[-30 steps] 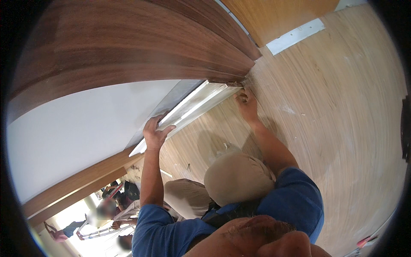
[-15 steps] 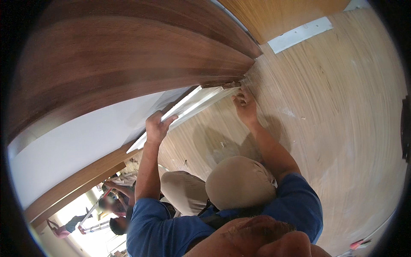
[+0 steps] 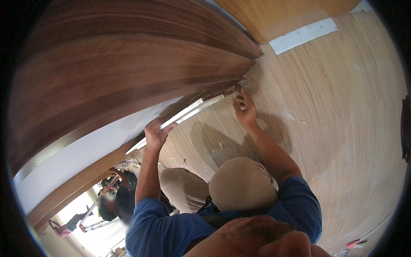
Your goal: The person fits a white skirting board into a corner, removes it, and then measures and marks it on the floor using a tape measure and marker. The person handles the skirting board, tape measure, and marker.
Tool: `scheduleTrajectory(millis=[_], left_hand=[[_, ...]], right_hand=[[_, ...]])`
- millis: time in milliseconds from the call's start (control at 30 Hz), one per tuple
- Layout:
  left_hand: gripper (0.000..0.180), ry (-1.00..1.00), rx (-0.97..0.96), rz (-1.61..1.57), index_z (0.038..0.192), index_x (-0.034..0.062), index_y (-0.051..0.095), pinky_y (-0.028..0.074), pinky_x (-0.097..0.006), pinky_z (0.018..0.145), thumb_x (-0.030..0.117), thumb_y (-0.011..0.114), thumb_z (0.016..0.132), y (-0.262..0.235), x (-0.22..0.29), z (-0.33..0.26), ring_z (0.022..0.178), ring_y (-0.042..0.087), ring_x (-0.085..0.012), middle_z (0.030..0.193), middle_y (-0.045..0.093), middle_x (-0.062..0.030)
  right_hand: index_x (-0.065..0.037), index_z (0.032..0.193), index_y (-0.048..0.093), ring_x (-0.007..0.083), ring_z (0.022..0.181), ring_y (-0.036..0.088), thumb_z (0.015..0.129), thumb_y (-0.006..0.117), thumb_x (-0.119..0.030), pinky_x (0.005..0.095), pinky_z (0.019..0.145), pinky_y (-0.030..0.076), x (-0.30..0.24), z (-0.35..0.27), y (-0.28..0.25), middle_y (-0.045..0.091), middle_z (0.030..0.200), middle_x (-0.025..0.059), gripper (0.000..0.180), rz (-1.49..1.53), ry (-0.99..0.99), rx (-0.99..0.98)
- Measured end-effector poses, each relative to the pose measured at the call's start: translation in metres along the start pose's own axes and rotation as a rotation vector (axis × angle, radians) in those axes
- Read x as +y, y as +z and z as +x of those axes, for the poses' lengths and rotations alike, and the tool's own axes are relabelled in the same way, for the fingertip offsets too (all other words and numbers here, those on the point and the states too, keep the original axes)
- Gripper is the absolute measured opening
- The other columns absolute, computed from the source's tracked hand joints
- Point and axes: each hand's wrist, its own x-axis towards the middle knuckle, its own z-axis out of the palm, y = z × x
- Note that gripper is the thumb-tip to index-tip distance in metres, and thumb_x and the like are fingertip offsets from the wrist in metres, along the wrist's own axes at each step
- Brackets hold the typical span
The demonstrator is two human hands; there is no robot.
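Note:
My left hand [image 3: 156, 133] is closed round the edge of a long white trim board [image 3: 193, 113], thumb on the near side. The board lies along the foot of a dark brown wood panel [image 3: 128, 73] and shows mostly its narrow edges. Close to the board's far end, low over the floor, my right hand [image 3: 246, 112] has its fingers curled in. Whatever those fingers may hold cannot be made out. A dark, rough strip [image 3: 233, 89] shows at the panel's foot beside them.
Pale wood-grain flooring [image 3: 334, 111] spreads to the right. A lighter wood panel [image 3: 287, 17] with a white strip [image 3: 303, 36] at its foot stands at the far side. At lower left are another person [image 3: 124, 197] and a ladder [image 3: 87, 214]. A small red object [image 3: 352, 244] lies lower right.
The white trim board has turned from showing its broad face to nearly edge-on, closer to the panel's foot. My left hand dropped slightly with it; my right hand stayed nearly in place.

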Motion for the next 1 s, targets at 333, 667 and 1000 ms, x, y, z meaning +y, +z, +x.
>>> scheduleTrajectory(millis=[333,667,1000], left_hand=[[0.042,0.113,0.058,-0.057,0.08,-0.0015,0.063,0.044,-0.038,0.053,0.032,0.087,0.075,0.0,0.003,0.003,0.057,0.054,-0.0302,0.067,0.059,-0.0139],[0.04,0.038,0.033,-0.007,0.073,-0.002,0.06,0.043,-0.038,0.053,0.027,0.087,0.076,0.004,-0.01,-0.003,0.055,0.052,-0.0294,0.065,0.057,-0.0145],[0.052,0.018,0.07,-0.087,0.066,-0.0011,0.047,0.037,-0.038,0.049,0.03,0.087,0.077,0.007,-0.006,0.005,0.052,0.038,-0.0286,0.06,0.046,-0.0151]], right_hand=[[0.001,0.144,0.048,0.0256,0.115,0.063,0.094,0.071,-0.011,0.0352,0.085,0.056,0.002,-0.004,0.002,0.059,0.133,0.0186,0.057,0.044,0.003,0.004],[0.001,0.147,0.045,0.0242,0.11,0.063,0.095,0.072,-0.02,0.0334,0.083,0.056,-0.014,-0.002,0.002,0.06,0.129,0.0184,0.062,-0.034,-0.007,-0.028],[0.001,0.145,0.047,0.0189,0.098,0.063,0.091,0.075,-0.018,0.0291,0.078,0.055,-0.015,-0.001,0.003,0.059,0.126,0.0165,0.064,-0.102,-0.038,-0.008]])
